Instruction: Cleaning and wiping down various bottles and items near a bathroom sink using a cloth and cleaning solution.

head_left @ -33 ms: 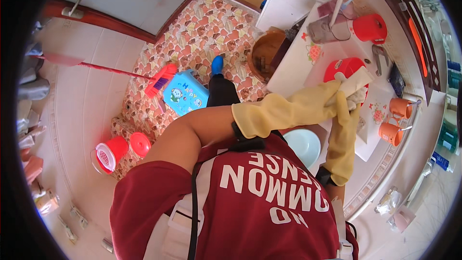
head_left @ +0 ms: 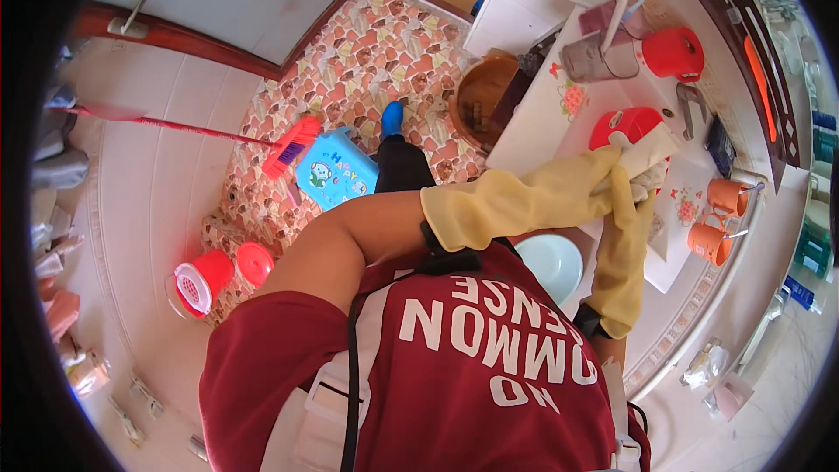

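Observation:
Yellow rubber gloves cover both my hands and forearms. My left hand (head_left: 605, 172) reaches across to the right, closed on a pale, flat rectangular piece (head_left: 645, 156); whether it is a cloth, a sponge or something else, I cannot tell. From below, my right hand (head_left: 641, 190) meets it, with whitish fingertips curled round the lower side of the same piece. Both hands are over the white washbasin counter (head_left: 594, 109) with flower prints. Just beyond them is a red container (head_left: 625, 125), partly hidden by the left glove and the piece.
A light-blue basin (head_left: 551, 269) sits below my forearms. On the counter are a clear pitcher (head_left: 599, 59) and a red tub (head_left: 673, 54). Orange mugs (head_left: 710, 243) hang at the right. A brown tub (head_left: 489, 96), blue stool (head_left: 336, 170), red broom (head_left: 291, 147) and red bucket (head_left: 204, 280) stand on the floor.

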A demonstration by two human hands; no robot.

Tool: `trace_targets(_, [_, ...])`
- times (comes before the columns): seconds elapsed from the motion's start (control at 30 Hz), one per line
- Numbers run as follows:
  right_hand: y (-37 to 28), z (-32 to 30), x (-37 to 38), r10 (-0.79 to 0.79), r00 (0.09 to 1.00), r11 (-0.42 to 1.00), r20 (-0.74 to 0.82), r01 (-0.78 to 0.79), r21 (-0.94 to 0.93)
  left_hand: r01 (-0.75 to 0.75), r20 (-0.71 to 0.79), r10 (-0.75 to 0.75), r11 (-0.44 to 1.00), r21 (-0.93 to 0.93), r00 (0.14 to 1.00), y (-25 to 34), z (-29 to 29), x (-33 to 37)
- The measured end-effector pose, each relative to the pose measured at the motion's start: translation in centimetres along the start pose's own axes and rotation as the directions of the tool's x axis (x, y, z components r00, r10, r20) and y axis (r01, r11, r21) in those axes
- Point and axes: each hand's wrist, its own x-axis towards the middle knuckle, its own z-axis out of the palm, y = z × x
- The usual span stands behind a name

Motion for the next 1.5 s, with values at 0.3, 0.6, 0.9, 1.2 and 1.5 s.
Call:
trace_targets(0.3, [-0.8,10.9,4.7,-0.019,0.988,1.000,-0.152,0.017,-0.020,0.020,0.288,-0.093,0.969,0.248,0.953,2.4,-15.4,1.9])
trace_targets(0.6, [-0.7,21.1,10.3,0.194,0.980,0.960,-0.039,-0.182,0.211,0.101,0.440,-0.277,0.919,0.382,0.854,0.8,-27.5,3.0])
trace_targets(0.9, [8.3,26.6,16.5,0.162,0.959,0.883,0.231,-0.246,0.400,0.430,0.265,-0.350,0.820,-0.378,0.899,-6.7,-37.2,0.5])
trace_targets(1.2, [14.3,31.0,21.1,-0.035,0.971,0.984,0.236,-0.008,0.180,0.477,-0.042,-0.519,0.812,-0.337,0.854,-9.9,-46.4,0.5])
trace_targets(1.5, [14.1,30.7,22.1,0.186,0.970,0.695,0.158,-0.244,0.676,0.455,-0.209,-0.537,0.824,-0.338,0.817,-12.1,-49.1,-1.8])
